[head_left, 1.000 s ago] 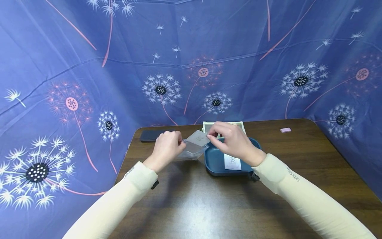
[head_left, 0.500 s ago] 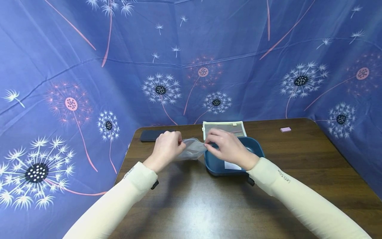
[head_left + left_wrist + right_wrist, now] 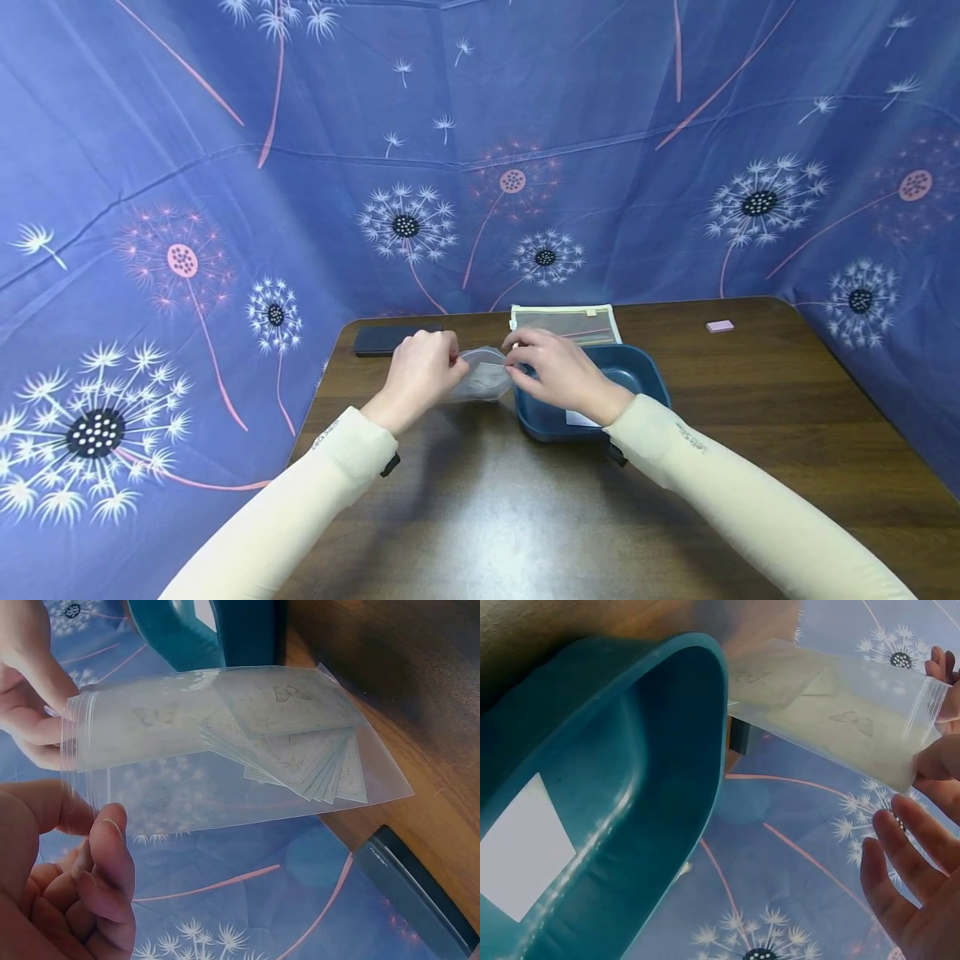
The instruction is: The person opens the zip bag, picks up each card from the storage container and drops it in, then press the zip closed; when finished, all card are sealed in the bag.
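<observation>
My left hand (image 3: 422, 367) pinches one side of the mouth of a clear zip bag (image 3: 240, 802), holding it above the table. My right hand (image 3: 558, 371) pinches the mouth's other side, with its remaining fingers spread in the right wrist view. Inside the bag, a card with a butterfly drawing (image 3: 154, 724) lies just past the zip strip. Deeper down, several similar cards (image 3: 307, 761) are fanned out at the bottom. Beside the bag stands a teal basin (image 3: 651, 375), with a white card (image 3: 526, 847) lying on its floor, partly behind my right hand in the head view.
A zip pouch (image 3: 566, 319) with pale edging lies behind the basin. At the back left of the wooden table (image 3: 495, 517) is a dark flat case (image 3: 377, 340), and a pink block (image 3: 720, 327) sits back right. Blue dandelion-print fabric (image 3: 480, 125) hangs behind.
My right hand has moved left with the card, which has gone from above the bag's mouth to inside it. My left hand and the bag have stayed nearly still.
</observation>
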Tool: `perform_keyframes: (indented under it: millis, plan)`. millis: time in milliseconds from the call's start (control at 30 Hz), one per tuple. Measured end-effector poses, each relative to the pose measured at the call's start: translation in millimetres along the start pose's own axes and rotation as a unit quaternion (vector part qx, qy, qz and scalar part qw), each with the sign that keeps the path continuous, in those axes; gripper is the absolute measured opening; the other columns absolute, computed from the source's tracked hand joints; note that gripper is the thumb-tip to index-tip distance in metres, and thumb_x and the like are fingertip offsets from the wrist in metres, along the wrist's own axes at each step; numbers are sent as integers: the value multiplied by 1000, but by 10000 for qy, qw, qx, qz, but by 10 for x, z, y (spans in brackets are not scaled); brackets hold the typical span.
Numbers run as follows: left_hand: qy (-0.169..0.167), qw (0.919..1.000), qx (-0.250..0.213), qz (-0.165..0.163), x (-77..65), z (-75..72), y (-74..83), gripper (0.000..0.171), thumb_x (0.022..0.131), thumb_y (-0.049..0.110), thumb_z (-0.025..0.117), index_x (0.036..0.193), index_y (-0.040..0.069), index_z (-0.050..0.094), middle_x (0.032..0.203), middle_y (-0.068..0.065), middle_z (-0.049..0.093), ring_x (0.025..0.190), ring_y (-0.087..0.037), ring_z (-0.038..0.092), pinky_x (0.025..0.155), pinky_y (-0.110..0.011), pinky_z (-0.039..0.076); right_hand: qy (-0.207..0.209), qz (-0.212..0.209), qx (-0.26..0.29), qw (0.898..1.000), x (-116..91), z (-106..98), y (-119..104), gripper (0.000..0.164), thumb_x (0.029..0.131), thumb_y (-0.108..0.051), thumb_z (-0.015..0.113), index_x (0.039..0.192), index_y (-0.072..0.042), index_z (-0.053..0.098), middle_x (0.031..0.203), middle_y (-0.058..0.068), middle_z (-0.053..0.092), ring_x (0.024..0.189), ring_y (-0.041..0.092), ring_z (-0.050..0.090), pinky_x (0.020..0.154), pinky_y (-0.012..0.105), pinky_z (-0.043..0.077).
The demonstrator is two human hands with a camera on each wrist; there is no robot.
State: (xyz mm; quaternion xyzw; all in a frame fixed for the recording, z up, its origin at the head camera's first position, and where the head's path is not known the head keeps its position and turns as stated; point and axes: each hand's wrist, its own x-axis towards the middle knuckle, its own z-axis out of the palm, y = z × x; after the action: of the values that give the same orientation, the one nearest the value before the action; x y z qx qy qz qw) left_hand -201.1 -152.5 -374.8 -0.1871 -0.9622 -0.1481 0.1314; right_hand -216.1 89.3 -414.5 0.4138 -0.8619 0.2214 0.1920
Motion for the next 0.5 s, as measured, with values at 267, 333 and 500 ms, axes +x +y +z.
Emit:
perform_keyframes:
  millis: [267,333,500]
  plan:
    - [2,9999,-97,79,-15,0,-6,34,83,7,67,60,16,44,50,9,25,47,-9,21,45,-29,20,-286,127,-36,9995,128,55,-33,8,94,-17,77,97,-14,84,112,1,69,94,16,65,71,33,55]
    - [14,9999,-110,110,-15,1,-9,33,83,6,67,61,16,44,50,9,24,48,-9,19,45,-29,19,-370,169,-78,9991,163,65,-46,8,94,-18,77,95,-14,84,111,0,69,93,16,65,71,33,55]
    - [-3,9998,-123,128,-14,2,-16,32,82,5,65,61,16,44,51,9,24,48,-8,18,46,-29,18,-531,268,-153,9981,209,87,-66,7,93,-19,79,94,-14,84,109,-2,70,90,14,66,71,32,55]
